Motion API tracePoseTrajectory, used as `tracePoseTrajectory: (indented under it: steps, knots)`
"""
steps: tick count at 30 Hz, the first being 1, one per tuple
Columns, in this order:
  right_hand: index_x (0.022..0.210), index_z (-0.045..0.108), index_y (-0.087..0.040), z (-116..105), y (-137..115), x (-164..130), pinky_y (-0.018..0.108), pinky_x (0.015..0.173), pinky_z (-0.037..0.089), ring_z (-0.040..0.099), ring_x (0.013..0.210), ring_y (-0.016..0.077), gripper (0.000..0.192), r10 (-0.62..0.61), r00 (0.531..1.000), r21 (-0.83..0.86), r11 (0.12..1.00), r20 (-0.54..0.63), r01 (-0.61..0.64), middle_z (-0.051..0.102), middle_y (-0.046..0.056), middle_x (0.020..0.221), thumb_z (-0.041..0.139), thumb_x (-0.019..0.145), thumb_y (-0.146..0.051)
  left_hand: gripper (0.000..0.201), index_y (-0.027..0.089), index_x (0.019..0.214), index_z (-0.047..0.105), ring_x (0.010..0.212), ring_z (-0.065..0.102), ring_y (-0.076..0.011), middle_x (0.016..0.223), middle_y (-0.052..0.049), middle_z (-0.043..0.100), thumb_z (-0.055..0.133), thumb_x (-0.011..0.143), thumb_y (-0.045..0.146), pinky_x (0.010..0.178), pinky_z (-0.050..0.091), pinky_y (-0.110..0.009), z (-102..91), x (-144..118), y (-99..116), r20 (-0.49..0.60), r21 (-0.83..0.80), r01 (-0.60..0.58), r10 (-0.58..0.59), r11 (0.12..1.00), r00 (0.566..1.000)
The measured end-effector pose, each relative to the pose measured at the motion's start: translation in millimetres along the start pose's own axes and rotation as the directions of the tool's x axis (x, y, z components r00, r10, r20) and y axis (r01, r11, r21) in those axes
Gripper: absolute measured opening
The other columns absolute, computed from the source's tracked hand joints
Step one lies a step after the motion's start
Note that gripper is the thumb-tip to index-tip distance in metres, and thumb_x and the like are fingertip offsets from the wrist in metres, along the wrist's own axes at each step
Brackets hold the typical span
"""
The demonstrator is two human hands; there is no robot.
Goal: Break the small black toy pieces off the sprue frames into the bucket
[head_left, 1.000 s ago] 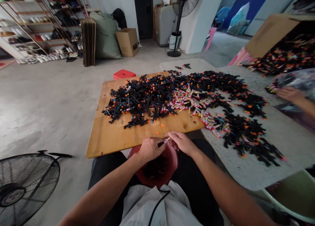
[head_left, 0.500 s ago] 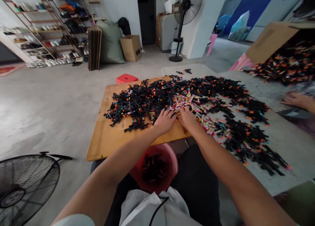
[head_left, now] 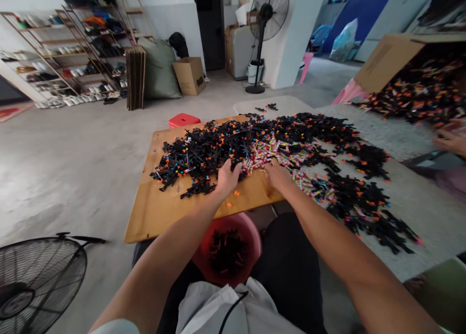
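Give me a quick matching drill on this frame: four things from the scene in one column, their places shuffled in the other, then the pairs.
1. left hand
2. right hand
3. red bowl
4. red stool

a. behind the far edge of the wooden board
b. on the black pieces
c. on the person's lap
d. at the pink and yellow pieces

Pairs: 1-b, 2-d, 3-c, 4-a

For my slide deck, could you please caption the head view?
Both hands, left hand and right hand, reach into black parts and colourful pieces on a wooden board.
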State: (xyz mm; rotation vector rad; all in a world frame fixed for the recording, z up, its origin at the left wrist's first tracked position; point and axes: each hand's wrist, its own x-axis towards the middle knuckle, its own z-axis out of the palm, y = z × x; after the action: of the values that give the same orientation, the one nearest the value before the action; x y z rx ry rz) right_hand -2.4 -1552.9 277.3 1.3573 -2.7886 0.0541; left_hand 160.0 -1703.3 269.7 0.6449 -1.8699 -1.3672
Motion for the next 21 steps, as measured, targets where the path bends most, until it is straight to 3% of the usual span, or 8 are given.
tracePoseTrajectory:
  steps: [2, 4, 5, 7, 9, 11, 13, 21]
  knots:
    - [0.115, 0.069, -0.017, 4, -7, -3, 0.036, 0.087, 0.052, 0.069, 0.096, 0.0240, 0.022, -0.011, 0.996, 0.155, 0.988, -0.088, 0.024, 0.061, 0.016, 0.128, 0.054, 0.099, -0.023, 0.029, 0.017, 0.087, 0.064, 0.064, 0.059, -0.0123, 0.080, -0.003, 0.073, 0.078, 0.087, 0.043, 0.056, 0.042, -0.022, -10.2, -10, 6, -0.008, -0.374, 0.184, -0.201, 0.909, 0.979]
    - [0.103, 0.069, -0.018, 10, -23, -13, 0.035, 0.084, 0.053, 0.067, 0.090, 0.0233, 0.016, 0.034, 0.978, 0.460, 0.885, -0.208, 0.067, 0.067, 0.012, 0.111, 0.060, 0.096, -0.029, 0.036, 0.017, 0.088, 0.063, 0.057, 0.054, -0.0082, 0.083, -0.003, 0.074, 0.084, 0.080, 0.045, 0.046, 0.032, -0.019, -19.3, -20, 10, 0.077, -0.613, 0.300, -0.322, 0.731, 0.943]
    - [0.100, 0.068, -0.019, 13, -34, -21, 0.034, 0.078, 0.054, 0.066, 0.083, 0.0219, 0.016, 0.079, 0.969, 0.637, 0.766, -0.236, 0.093, 0.068, 0.009, 0.099, 0.062, 0.094, -0.033, 0.039, 0.017, 0.089, 0.062, 0.056, 0.052, -0.0068, 0.084, -0.003, 0.074, 0.087, 0.076, 0.043, 0.044, 0.028, -0.018, -23.1, -24, 11, 0.110, -0.677, 0.334, -0.359, 0.655, 0.927]
    - [0.095, 0.063, -0.022, 18, -60, -41, 0.031, 0.062, 0.052, 0.057, 0.062, 0.0176, 0.019, 0.159, 0.970, 0.913, 0.394, -0.185, 0.109, 0.061, 0.000, 0.075, 0.065, 0.091, -0.041, 0.042, 0.016, 0.088, 0.061, 0.055, 0.052, -0.0050, 0.083, -0.001, 0.072, 0.091, 0.070, 0.040, 0.042, 0.024, -0.016, -28.1, -32, 14, 0.141, -0.741, 0.366, -0.402, 0.563, 0.905]
    - [0.091, 0.057, -0.025, 19, -86, -62, 0.028, 0.049, 0.047, 0.043, 0.048, 0.0129, 0.022, 0.173, 0.982, 0.997, 0.004, -0.074, 0.074, 0.052, -0.007, 0.063, 0.067, 0.087, -0.044, 0.043, 0.016, 0.086, 0.059, 0.055, 0.053, -0.0046, 0.078, 0.000, 0.069, 0.091, 0.070, 0.041, 0.041, 0.023, -0.016, -29.6, -40, 16, 0.138, -0.760, 0.365, -0.414, 0.538, 0.900]
    - [0.091, 0.052, -0.026, 17, -107, -80, 0.026, 0.046, 0.047, 0.040, 0.045, 0.0106, 0.025, 0.146, 0.989, 0.971, -0.235, -0.016, 0.050, 0.051, -0.009, 0.062, 0.070, 0.083, -0.041, 0.044, 0.017, 0.083, 0.057, 0.052, 0.051, -0.0049, 0.071, 0.003, 0.063, 0.090, 0.073, 0.045, 0.040, 0.022, -0.017, -28.3, -46, 20, 0.121, -0.755, 0.346, -0.400, 0.557, 0.909]
    - [0.093, 0.050, -0.027, 12, -122, -91, 0.026, 0.049, 0.050, 0.045, 0.047, 0.0104, 0.028, 0.113, 0.994, 0.946, -0.322, -0.009, 0.045, 0.056, -0.009, 0.065, 0.072, 0.081, -0.039, 0.046, 0.019, 0.080, 0.054, 0.048, 0.046, -0.0049, 0.065, 0.005, 0.058, 0.087, 0.076, 0.050, 0.039, 0.022, -0.018, -26.0, -52, 24, 0.090, -0.734, 0.320, -0.381, 0.599, 0.920]
    - [0.095, 0.054, -0.025, 10, -135, -104, 0.024, 0.053, 0.049, 0.057, 0.053, 0.0114, 0.030, 0.088, 0.996, 0.915, -0.401, 0.005, 0.030, 0.071, -0.003, 0.074, 0.076, 0.078, -0.039, 0.052, 0.019, 0.070, 0.052, 0.043, 0.046, -0.0070, 0.056, 0.003, 0.056, 0.074, 0.085, 0.063, 0.043, 0.035, -0.022, -27.3, -67, 36, -0.034, -0.585, 0.206, -0.277, 0.784, 0.960]
